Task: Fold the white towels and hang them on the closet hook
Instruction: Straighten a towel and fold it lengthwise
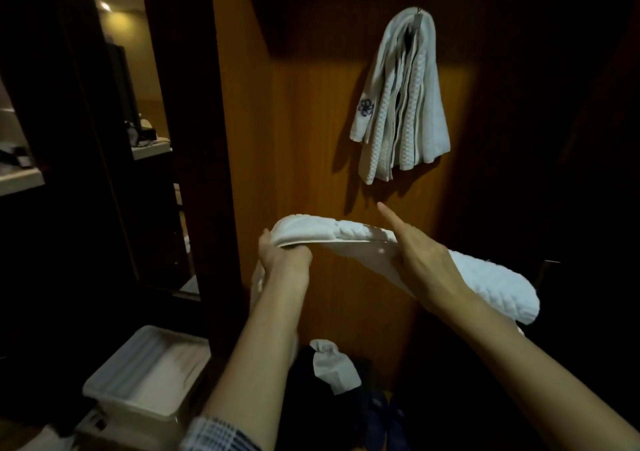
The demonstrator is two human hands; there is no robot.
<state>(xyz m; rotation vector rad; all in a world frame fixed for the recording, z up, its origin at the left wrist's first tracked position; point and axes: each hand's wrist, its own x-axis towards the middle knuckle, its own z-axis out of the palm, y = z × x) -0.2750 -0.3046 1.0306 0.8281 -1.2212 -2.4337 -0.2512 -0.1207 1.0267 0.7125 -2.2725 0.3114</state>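
I hold a white textured towel [332, 234] stretched flat in front of the wooden closet wall. My left hand [282, 258] grips its left end, fingers curled under the fold. My right hand [420, 260] holds the towel near its middle, with the index finger pointing straight up and left; the towel's right end [498, 291] drapes past that wrist. Higher on the wall, several folded white towels [401, 104] hang from a metal hook [419, 12], one bearing a dark flower emblem.
A white plastic bin [114, 378] stands on the floor at lower left. Dark clothing and a white cloth [332, 367] lie on the floor below my arms. A dark door frame [194, 138] rises on the left, with a lit room beyond it.
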